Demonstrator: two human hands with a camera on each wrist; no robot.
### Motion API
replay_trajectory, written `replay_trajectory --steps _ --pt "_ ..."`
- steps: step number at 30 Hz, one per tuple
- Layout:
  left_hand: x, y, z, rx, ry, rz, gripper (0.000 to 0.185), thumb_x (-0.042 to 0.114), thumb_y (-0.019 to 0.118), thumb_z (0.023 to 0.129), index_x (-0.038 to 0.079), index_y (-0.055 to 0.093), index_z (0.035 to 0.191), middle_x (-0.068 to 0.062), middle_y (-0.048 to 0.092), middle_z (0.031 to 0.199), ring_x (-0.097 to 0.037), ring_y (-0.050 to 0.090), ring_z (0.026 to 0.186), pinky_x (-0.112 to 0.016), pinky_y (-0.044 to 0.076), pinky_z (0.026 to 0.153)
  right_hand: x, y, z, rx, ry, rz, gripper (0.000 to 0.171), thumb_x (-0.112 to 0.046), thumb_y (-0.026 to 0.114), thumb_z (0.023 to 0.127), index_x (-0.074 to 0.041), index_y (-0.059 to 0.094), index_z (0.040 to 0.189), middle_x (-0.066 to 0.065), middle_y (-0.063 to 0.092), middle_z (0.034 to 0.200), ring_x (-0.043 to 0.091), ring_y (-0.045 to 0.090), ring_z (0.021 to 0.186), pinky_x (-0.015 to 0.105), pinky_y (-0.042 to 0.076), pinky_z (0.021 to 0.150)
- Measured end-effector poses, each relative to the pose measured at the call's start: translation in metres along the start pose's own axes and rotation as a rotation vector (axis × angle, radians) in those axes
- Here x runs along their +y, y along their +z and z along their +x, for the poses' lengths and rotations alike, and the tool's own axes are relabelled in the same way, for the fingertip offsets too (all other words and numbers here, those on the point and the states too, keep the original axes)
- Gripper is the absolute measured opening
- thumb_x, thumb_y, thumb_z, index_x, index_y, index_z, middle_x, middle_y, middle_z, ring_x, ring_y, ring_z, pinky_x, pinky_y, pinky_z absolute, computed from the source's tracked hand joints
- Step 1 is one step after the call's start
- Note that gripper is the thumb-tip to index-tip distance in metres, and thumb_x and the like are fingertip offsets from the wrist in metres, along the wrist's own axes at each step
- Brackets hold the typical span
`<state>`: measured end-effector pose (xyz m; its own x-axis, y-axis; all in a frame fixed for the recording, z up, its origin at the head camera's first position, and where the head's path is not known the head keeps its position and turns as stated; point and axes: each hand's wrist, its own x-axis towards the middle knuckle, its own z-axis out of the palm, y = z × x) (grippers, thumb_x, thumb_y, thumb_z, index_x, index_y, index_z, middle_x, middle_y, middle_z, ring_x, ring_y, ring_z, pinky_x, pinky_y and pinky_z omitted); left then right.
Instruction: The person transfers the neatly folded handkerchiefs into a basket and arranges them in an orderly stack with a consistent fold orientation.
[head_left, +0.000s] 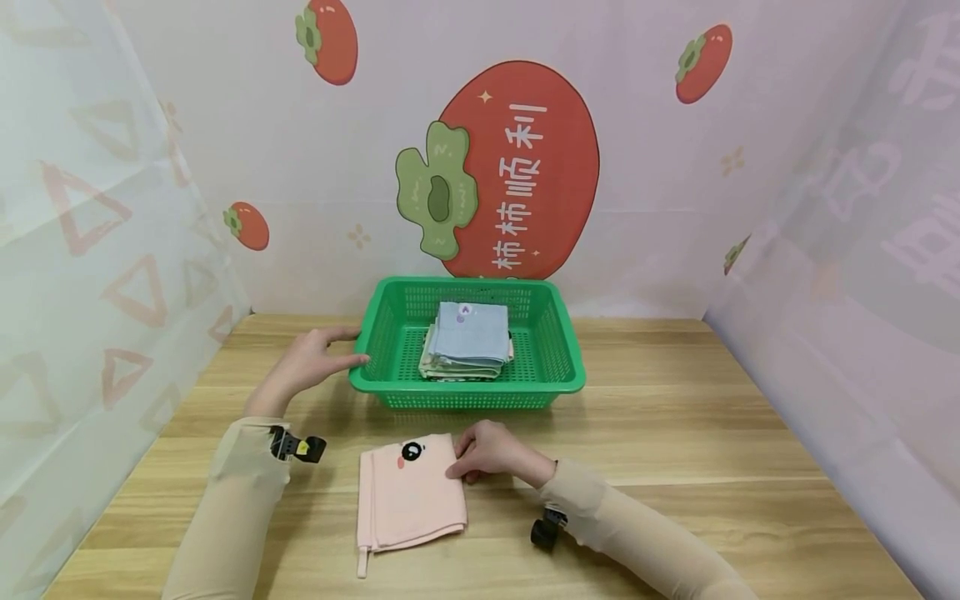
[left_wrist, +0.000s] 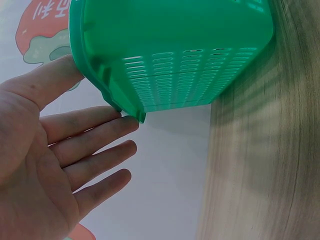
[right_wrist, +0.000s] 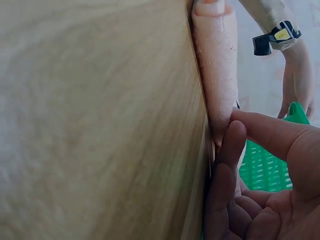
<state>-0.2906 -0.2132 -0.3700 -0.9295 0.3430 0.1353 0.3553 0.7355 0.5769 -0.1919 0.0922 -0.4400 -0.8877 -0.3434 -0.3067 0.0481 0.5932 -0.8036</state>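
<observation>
A small folded pink towel (head_left: 412, 496), with a black eye, an orange-pink cheek mark and a hanging loop at its near left corner, lies on the table. My right hand (head_left: 491, 454) pinches its right edge between thumb and fingers; the right wrist view shows the towel's thick folded edge (right_wrist: 217, 75) from the side. Behind it stands a green plastic basket (head_left: 465, 387) holding a stack of folded towels, a light blue towel (head_left: 472, 333) on top. At the basket's left rim, my left hand (head_left: 318, 358) touches it with extended fingers (left_wrist: 95, 137).
The basket stands on the wood-grain table (head_left: 660, 417), near its back edge. A white backdrop (head_left: 300, 142) with persimmon prints rises behind, and pale printed sheets (head_left: 847, 208) flank both sides. Small black cameras are strapped to both wrists.
</observation>
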Motion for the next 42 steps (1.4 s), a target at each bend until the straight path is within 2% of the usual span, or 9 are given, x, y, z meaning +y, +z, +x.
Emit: replay_trajectory --steps 8,19,27,33,42 --pt "0.002 0.000 -0.001 -0.003 -0.010 0.002 0.065 0.048 0.067 0.084 0.006 0.055 0.133 -0.019 0.055 0.134 -0.041 0.045 0.128 -0.061 0.039 0.099 -0.001 0.002 0.002 0.010 0.012 -0.039 0.020 -0.016 0.082 0.071 -0.009 0.064 0.071 0.000 0.063 0.053 0.007 0.059 0.045 0.023 0.050 0.049" --pt "0.002 0.000 0.000 -0.010 -0.011 0.015 0.068 0.051 0.066 0.084 0.006 0.054 0.134 -0.020 0.054 0.135 -0.043 0.044 0.128 -0.062 0.039 0.098 -0.004 0.000 -0.002 0.003 -0.015 -0.074 0.019 -0.017 0.081 0.072 -0.009 0.064 0.071 -0.002 0.060 0.055 0.007 0.056 0.048 0.022 0.046 0.048" --pt "0.001 0.000 0.000 -0.002 -0.012 0.011 0.066 0.049 0.067 0.084 0.006 0.055 0.133 -0.019 0.054 0.135 -0.041 0.045 0.128 -0.061 0.039 0.099 -0.003 0.000 -0.004 -0.025 -0.025 -0.005 0.019 -0.017 0.080 0.075 -0.007 0.064 0.075 0.003 0.064 0.062 0.011 0.059 0.053 0.024 0.048 0.050" --pt "0.003 0.000 -0.001 -0.004 -0.011 0.010 0.065 0.047 0.068 0.084 0.006 0.055 0.133 -0.018 0.054 0.135 -0.042 0.044 0.128 -0.061 0.039 0.099 -0.005 -0.002 -0.009 -0.064 -0.017 0.081 0.019 -0.012 0.078 0.076 -0.004 0.061 0.078 0.005 0.066 0.065 0.014 0.064 0.058 0.029 0.055 0.054" --pt "0.003 -0.002 -0.002 -0.013 -0.014 0.017 0.067 0.050 0.065 0.085 0.006 0.054 0.134 -0.019 0.053 0.135 -0.043 0.043 0.129 -0.062 0.038 0.099 -0.004 -0.002 -0.010 -0.118 0.006 0.197 0.020 -0.006 0.075 0.077 -0.005 0.056 0.081 0.002 0.062 0.062 0.012 0.062 0.056 0.032 0.057 0.057"
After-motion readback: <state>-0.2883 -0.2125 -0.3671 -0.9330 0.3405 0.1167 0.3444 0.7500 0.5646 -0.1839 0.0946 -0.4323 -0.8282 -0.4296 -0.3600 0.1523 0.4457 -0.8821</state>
